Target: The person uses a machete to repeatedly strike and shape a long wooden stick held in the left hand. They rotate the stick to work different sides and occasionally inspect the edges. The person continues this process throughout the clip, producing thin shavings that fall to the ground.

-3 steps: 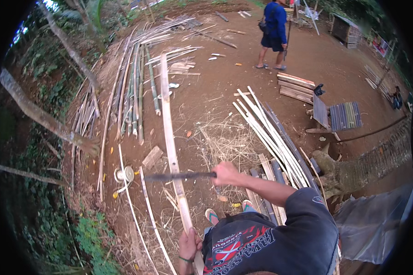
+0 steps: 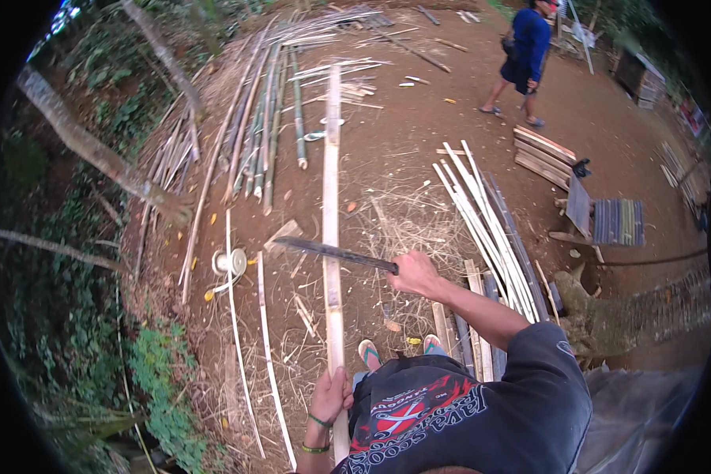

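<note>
Close to my body, my left hand [image 2: 332, 393] is closed around the near end of a long pale split bamboo strip [image 2: 333, 182]. The strip points away from me, with its far end near the bamboo piles. My right hand [image 2: 415, 273] grips the handle of a machete [image 2: 324, 251] with a long dark blade. That blade lies across the strip around its middle, its tip out to the left; whether it touches the strip I cannot tell. Wood shavings [image 2: 407, 229] litter the ground just beyond my right hand.
Green bamboo poles [image 2: 268, 118] lie at far left. A bundle of pale strips [image 2: 490, 229] is at right, beside stacked planks [image 2: 543, 154] and a slatted seat [image 2: 618, 222]. A white spool [image 2: 229, 262] sits at left. Another person [image 2: 524, 59] walks at the far right.
The machete has gone from a blurred level pose to a tilted one, its tip farther up the strip. My view has shifted left, and the other person has stepped on.
</note>
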Demonstrator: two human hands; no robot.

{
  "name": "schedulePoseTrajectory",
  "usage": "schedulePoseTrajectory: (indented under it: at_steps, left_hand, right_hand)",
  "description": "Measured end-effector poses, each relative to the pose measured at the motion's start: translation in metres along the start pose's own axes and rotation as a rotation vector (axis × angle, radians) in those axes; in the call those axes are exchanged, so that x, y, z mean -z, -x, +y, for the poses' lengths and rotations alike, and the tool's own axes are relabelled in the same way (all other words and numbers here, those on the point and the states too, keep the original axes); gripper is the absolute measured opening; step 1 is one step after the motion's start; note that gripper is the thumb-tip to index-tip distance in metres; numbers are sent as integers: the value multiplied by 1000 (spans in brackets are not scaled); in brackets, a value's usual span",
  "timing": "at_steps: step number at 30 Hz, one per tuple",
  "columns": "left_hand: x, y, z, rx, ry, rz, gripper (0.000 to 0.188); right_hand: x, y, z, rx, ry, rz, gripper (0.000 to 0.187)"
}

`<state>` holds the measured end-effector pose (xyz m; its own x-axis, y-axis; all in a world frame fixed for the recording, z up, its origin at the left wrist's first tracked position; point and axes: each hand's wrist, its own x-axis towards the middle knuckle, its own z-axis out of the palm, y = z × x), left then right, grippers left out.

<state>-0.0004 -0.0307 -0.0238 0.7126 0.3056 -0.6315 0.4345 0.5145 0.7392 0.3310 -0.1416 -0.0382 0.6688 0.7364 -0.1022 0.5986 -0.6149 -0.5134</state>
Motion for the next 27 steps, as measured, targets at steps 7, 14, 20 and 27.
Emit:
schedulePoseTrajectory:
  at_steps: [7,14,20,27]
  left_hand:
    - [18,3,19,-35,-40,-23,26]
    - [19,15,21,-18,-47,-52,29]
    - [32,5,24,33,-34,-101,36]
    - [39,7,37,9,96,-180,35]
  right_hand:
    - [-37,6,-28,397,141,-181,23]
    - [3,-36,-12,-21,-12,-105,21]
    - [-32,23,-54,518,54,-39,19]
    - [-11,1,-53,326,-28,16,17]
